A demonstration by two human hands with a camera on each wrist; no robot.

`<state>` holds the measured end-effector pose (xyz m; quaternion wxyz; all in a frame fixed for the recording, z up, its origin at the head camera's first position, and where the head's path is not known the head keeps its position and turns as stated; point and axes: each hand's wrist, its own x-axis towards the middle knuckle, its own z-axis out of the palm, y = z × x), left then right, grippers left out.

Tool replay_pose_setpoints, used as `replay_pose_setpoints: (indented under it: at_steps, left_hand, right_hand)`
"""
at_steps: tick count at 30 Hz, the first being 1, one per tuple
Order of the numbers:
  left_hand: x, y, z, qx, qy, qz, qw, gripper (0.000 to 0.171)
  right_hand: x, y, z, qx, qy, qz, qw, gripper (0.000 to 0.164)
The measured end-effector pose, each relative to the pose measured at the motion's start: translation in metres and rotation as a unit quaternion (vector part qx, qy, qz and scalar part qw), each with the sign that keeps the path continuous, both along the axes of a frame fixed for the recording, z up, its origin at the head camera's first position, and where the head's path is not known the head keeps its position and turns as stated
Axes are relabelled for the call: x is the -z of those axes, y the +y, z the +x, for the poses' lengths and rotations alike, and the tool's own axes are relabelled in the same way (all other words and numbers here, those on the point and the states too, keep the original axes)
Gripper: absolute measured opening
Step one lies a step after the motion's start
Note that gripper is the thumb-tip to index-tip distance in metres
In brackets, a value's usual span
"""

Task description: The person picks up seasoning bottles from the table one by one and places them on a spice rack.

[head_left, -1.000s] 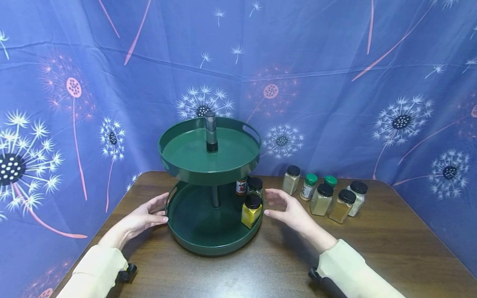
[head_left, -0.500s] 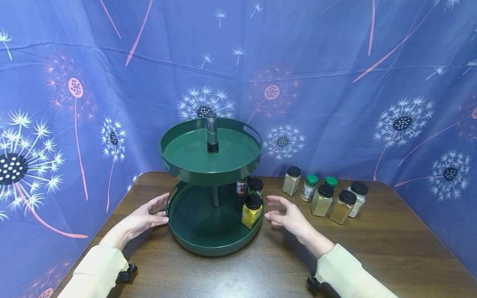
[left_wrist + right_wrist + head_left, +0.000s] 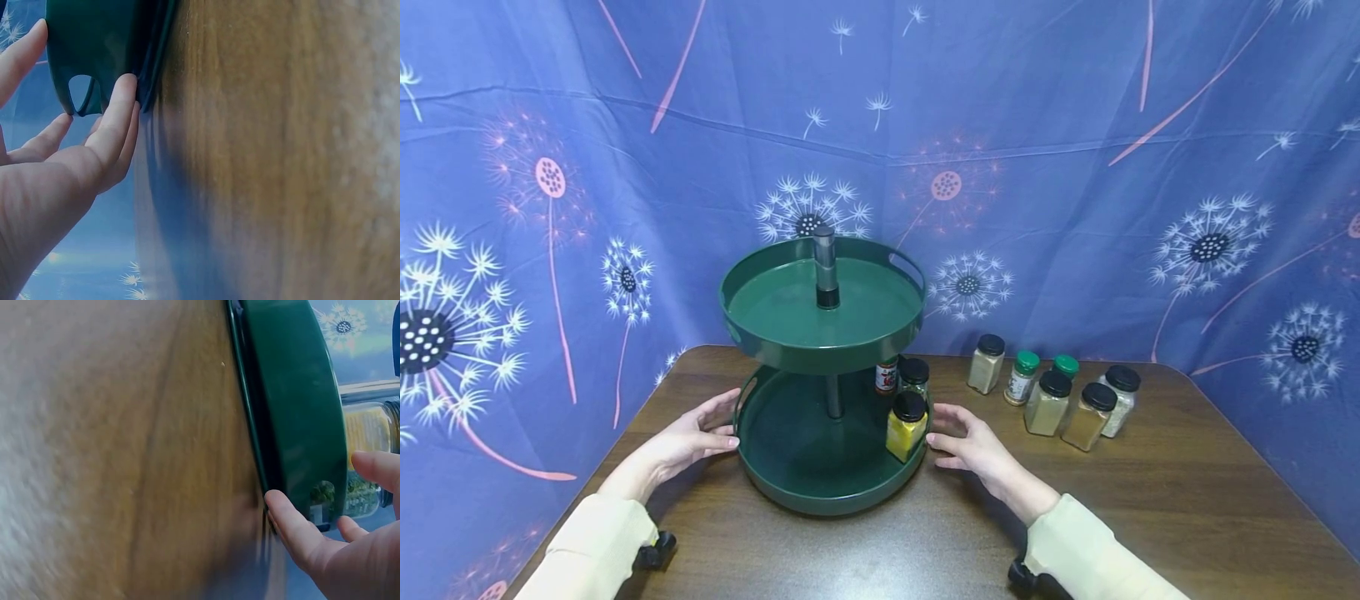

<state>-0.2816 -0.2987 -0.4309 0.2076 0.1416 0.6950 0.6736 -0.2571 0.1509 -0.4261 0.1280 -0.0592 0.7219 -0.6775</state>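
Observation:
A two-tier green round tray stand (image 3: pixel 827 504) stands on the wooden table. On its lower tier, at the right, sit a yellow-filled spice jar (image 3: pixel 904 435) with a black lid, a black-lidded jar of green herbs (image 3: pixel 361 495) and a red-labelled bottle (image 3: pixel 885 377), partly hidden by the upper tier. My left hand (image 3: pixel 695 435) touches the lower tier's left wall beside its handle hole (image 3: pixel 80 92), fingers spread. On the opposite side, my right hand (image 3: pixel 976 450) has its relaxed fingertips at the lower tier's right wall, near the yellow jar.
Several spice jars stand on the table at the back right, among them a tan-filled jar (image 3: pixel 1088 418), a pale jar (image 3: pixel 986 365) and a green-lidded jar (image 3: pixel 1021 379). The upper tier (image 3: pixel 775 304) surrounds a metal post (image 3: pixel 824 258). A blue patterned cloth (image 3: pixel 1060 192) hangs behind.
My right hand has moved slightly left and down, from just beside the lower tier to its right wall. The left hand, stand and jars look unmoved.

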Motion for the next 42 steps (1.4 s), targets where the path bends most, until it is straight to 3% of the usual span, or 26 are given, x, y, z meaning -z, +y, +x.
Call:
replay_pose_setpoints:
  at_steps: [15,42]
  left_hand:
    - [0.001,-0.002,-0.002,0.003,0.008,-0.003,1.0000,0.092]
    - [0.004,-0.002,-0.003,0.013,0.021,-0.007,0.9997,0.086]
  right_hand:
    - [0.003,-0.016,0.003,0.040,0.001,-0.013,0.999,0.058]
    - [0.007,-0.002,-0.019,-0.008,0.005,-0.038,0.999,0.053]
